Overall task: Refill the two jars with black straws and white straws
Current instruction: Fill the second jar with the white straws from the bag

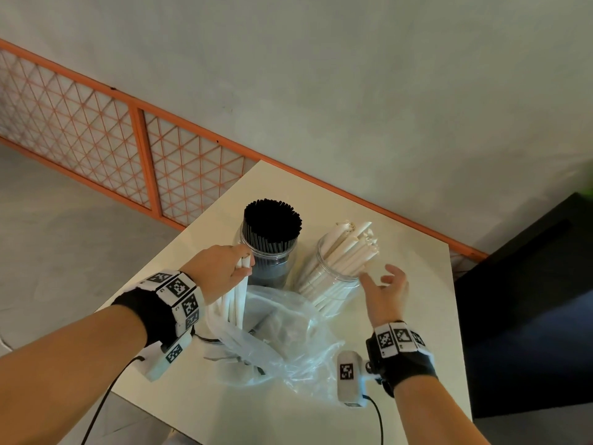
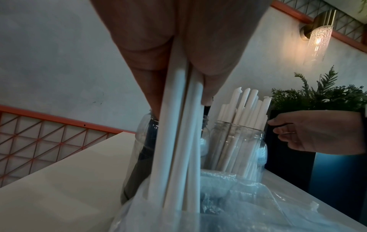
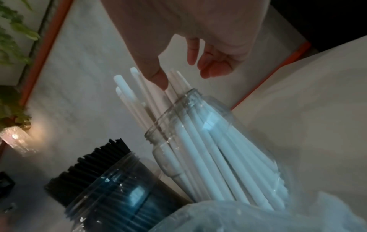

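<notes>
While no brand, label or readable writing shows anywhere, both wrist bands [image 1: 175, 295] carry only black-and-white square coded markers. On the white table [image 1: 414, 316] stand two clear jars side by side: the left jar [image 1: 272, 261] is packed with black straws [image 1: 272, 223], the right jar [image 1: 330, 277] holds white straws [image 1: 349, 247] leaning rightward out of its mouth. The left hand [image 1: 221, 271] grips a bundle of white straws [image 1: 239, 298] near their top ends — their lower ends stand inside a crumpled clear plastic bag [image 1: 288, 335] in front of the jars. What else lies in the bag is hard to make out through the folds. The right hand [image 1: 386, 292] is empty, fingers spread and loosely bent, just beside the right jar's rim; in the right wrist view its thumb tip seems to touch one straw, though blur leaves that uncertain. The left hand hides its own fingertips — only the knuckles show from the head.
</notes>
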